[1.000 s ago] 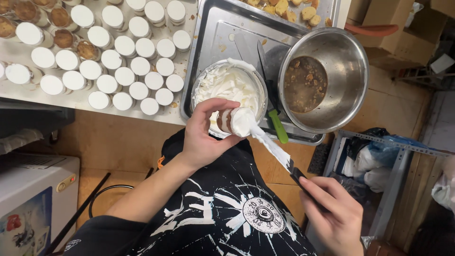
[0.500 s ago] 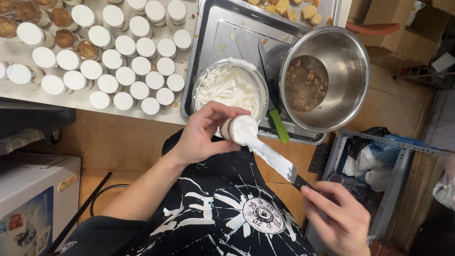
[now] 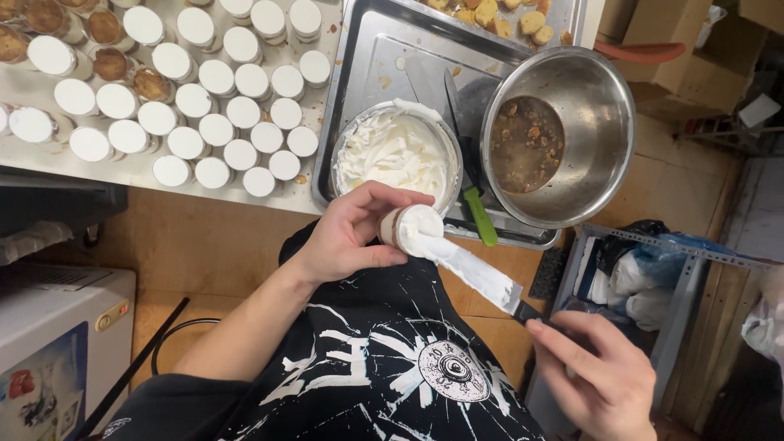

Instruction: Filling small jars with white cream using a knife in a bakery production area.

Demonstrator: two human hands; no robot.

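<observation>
open gap below tray [image 3: 371, 49], cups [image 3: 214, 77] crowded left

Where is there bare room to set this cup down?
Bare tray floor behind the cream bowl, left of the steel bowl. The counter at left is packed with filled cups.

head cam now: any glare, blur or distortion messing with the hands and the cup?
Head view: sharp on the left hand, the small cream-topped cup and the spatula blade; slight softness on the right hand at the frame's bottom edge. Bright reflections on the steel bowl and metal tray, not washed out. Right side and lower corners fall dark. Wide-angle bending shows at the edges.
</observation>
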